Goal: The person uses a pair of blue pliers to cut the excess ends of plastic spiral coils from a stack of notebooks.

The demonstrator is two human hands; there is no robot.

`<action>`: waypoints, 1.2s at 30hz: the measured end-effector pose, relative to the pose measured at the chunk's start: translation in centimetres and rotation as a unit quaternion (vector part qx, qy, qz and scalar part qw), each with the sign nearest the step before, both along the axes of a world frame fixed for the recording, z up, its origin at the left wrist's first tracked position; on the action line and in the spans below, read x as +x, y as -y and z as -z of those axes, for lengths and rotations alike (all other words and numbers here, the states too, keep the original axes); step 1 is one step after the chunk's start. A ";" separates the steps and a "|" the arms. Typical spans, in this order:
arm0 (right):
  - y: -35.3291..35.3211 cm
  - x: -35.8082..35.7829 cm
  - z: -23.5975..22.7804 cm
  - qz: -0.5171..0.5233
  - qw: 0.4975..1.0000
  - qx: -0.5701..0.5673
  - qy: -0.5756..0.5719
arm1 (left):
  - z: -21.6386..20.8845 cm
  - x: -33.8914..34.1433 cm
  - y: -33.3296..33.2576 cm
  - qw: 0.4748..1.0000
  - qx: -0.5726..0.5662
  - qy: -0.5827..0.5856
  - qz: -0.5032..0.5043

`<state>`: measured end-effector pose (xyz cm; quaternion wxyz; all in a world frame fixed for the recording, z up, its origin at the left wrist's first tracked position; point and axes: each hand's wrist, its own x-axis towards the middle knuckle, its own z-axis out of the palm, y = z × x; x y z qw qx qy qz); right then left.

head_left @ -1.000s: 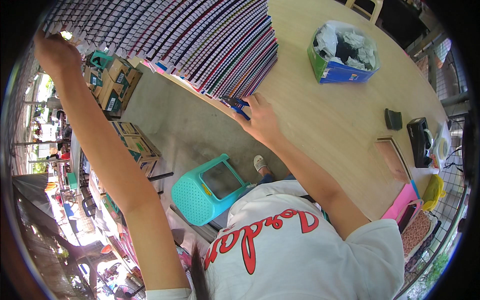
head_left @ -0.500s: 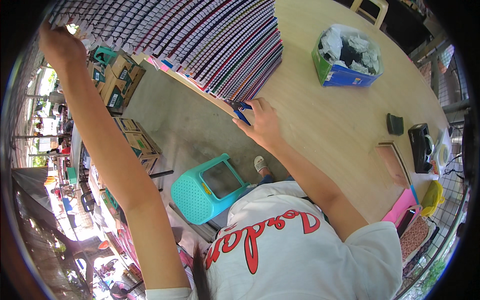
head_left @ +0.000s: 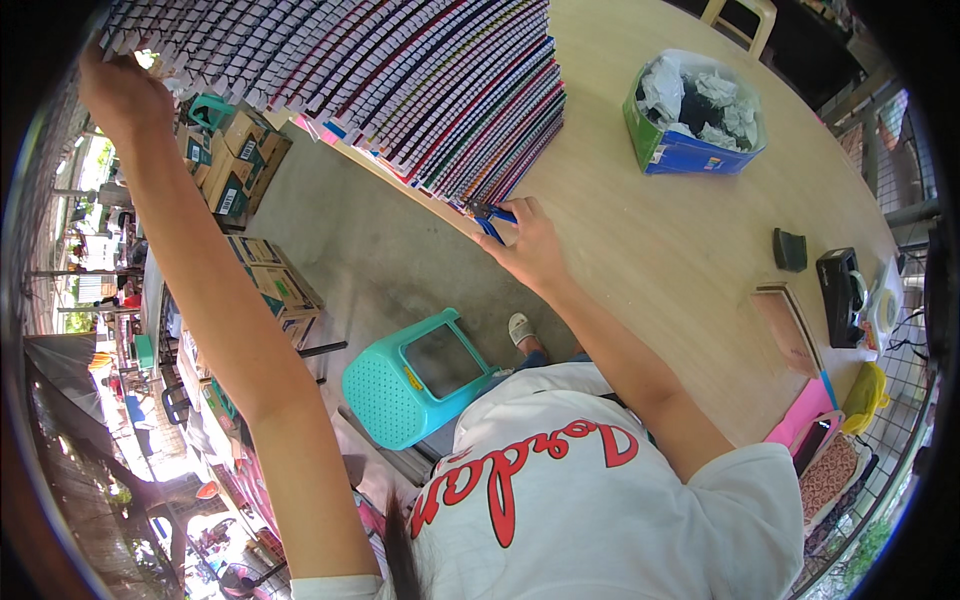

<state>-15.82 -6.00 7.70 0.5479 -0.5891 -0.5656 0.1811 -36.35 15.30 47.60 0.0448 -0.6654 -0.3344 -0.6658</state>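
A tall stack of spiral-bound notebooks (head_left: 400, 95) stands at the table's edge, its rows of wire coils turned toward me. My right hand (head_left: 533, 247) is closed around a pair of blue-handled pliers (head_left: 487, 216), whose dark jaws touch the coils at the stack's lowest corner. Up at the far left, my left hand (head_left: 125, 95) grips the stack's upper corner. Its fingertips are mostly hidden there, so how many notebooks they hold does not show.
A blue-and-green box (head_left: 700, 160) with crumpled white paper stands on the pale table (head_left: 650, 260). At the right lie a black hole punch (head_left: 840, 295), a small dark block (head_left: 789, 249) and a wooden piece (head_left: 787, 325). Below are a turquoise stool (head_left: 385, 390) and cardboard boxes (head_left: 275, 285).
The plier handles have come closer together in my right hand, which has shifted slightly. My left hand and the stack look the same as before.
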 end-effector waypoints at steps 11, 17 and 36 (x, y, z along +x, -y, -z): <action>-1.5 0.7 0.2 -0.203 0.767 -0.366 -0.487 | 0.0 0.9 0.9 0.997 -0.021 0.057 0.053; 0.4 0.0 1.0 -0.022 0.994 -0.102 -0.033 | 0.1 5.1 4.2 0.955 -0.088 0.249 0.134; -1.5 0.3 1.7 -0.108 0.956 -0.178 -0.206 | 0.2 4.5 3.5 0.953 -0.053 0.239 0.179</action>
